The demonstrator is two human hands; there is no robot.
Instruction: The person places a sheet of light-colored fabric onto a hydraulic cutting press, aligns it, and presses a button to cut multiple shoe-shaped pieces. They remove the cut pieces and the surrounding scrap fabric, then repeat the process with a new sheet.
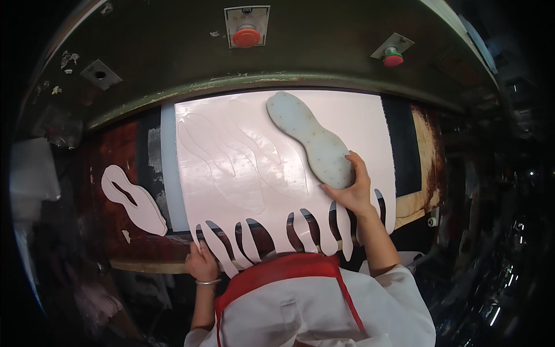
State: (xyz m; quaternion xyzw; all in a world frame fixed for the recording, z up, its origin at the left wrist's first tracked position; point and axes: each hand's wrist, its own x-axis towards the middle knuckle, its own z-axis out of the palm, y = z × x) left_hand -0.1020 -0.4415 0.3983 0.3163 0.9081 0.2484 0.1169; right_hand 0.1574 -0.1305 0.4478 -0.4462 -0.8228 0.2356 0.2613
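Observation:
A large pale pink sheet [361, 124] lies flat on the work surface, its near edge cut into long curved strips that hang toward me. On the sheet's upper middle rests a pale blue-grey, sole-shaped cutting die [306, 136], dotted with small dark spots and lying aslant. My right hand [357, 195] grips its near end, thumb and fingers on opposite sides. Left of the die, the sheet bears several thin sole-shaped outlines. My left hand [201, 265], with a bangle at the wrist, is closed on the sheet's leftmost strip at the near left corner.
Cut pink sole pieces [132, 202] lie stacked at the left on a brown surface. Behind the sheet stands a dark green machine front [173, 52] with a red push button [247, 38] and a red-and-green one [393, 56]. A black pad [403, 147] shows at right.

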